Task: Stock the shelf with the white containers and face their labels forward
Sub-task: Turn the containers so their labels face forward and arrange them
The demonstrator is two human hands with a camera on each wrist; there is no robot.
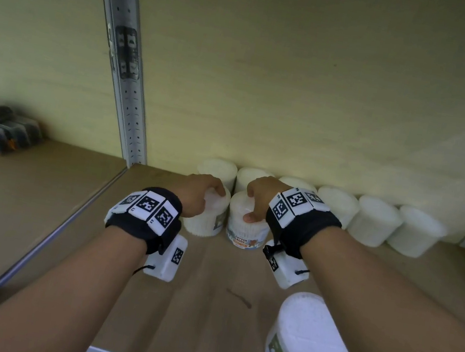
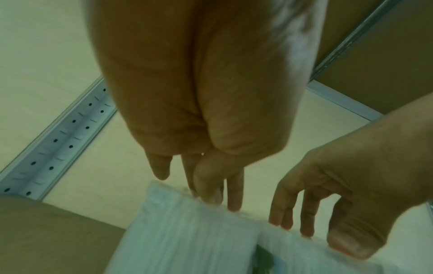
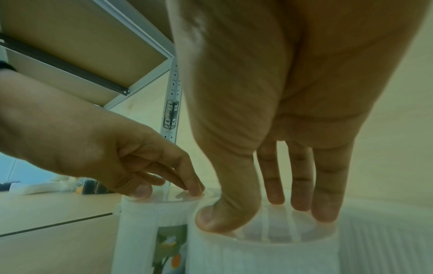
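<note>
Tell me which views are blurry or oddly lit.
Head view: dim yellowish light, straight upright bowed by the wide lens, near container soft. Left wrist view: left hand close and blurred, container smeared, green cast. Right wrist view: right hand fills frame, container rim hazy, washed out.

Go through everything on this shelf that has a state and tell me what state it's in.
left hand: grips left front container's top.
right hand: grips cotton buds container's top.
left front container: upright, label turned right.
cotton buds container: upright, label forward.
near container: tilted.
</note>
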